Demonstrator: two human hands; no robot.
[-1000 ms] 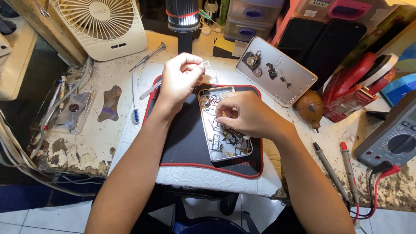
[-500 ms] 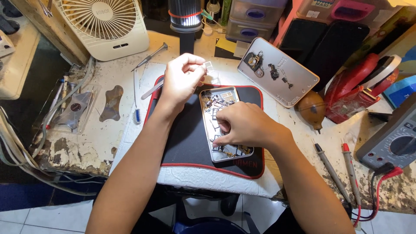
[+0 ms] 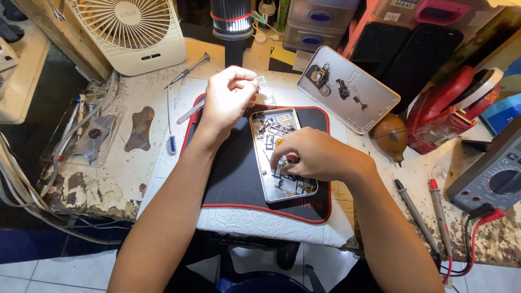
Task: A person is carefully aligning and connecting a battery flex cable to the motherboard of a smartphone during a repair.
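Note:
An opened phone body (image 3: 279, 157) with bare circuit parts lies on a black mat with red trim (image 3: 230, 173). My left hand (image 3: 228, 97) is raised above the mat's far left corner and pinches a small pale square part (image 3: 260, 81) between thumb and fingers. My right hand (image 3: 315, 154) rests on the phone's lower half, fingertips pressed down among the parts; whether they grip something there is hidden.
The phone's grey back cover (image 3: 347, 89) with small parts lies at the far right of the mat. A white fan (image 3: 133, 30), a screwdriver (image 3: 187, 70), tweezers (image 3: 190, 111), a brown blower bulb (image 3: 391, 133), multimeter (image 3: 496, 179) with probes (image 3: 429, 209), and red tool (image 3: 450, 114) surround it.
My right hand has slid down the phone toward its near end, uncovering the upper half. My left hand stays raised with the small part.

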